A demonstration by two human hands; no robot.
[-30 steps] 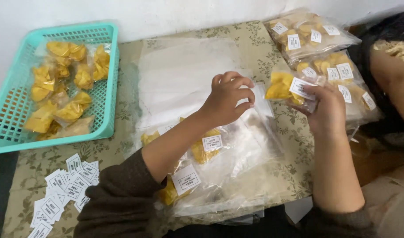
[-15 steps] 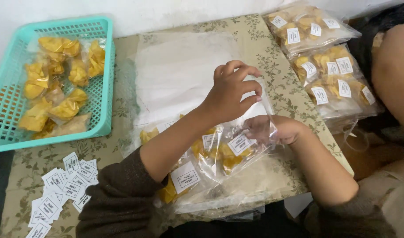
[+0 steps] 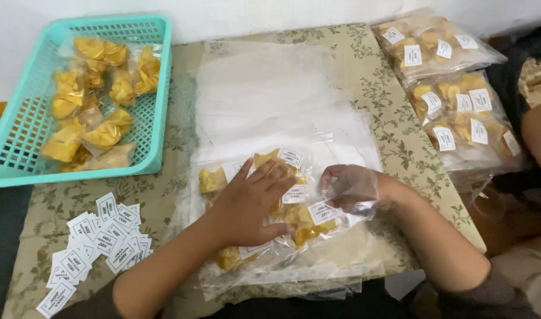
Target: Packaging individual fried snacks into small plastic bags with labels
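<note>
On the table (image 3: 394, 118), left hand (image 3: 249, 204) lies flat, open, pinning the large clear bag (image 3: 294, 201); right hand (image 3: 353, 186) sits inside it, grip unclear. Advise keeping the small packets (image 3: 309, 215) flat.

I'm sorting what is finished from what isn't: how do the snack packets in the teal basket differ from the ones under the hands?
The basket packets show no white labels; the packets under the hands carry them. The basket ones lie loose in the teal basket; the others sit inside a large clear bag, the left hand flat on top and the right hand inside it. Both hold yellow snacks in clear wrap.
</note>
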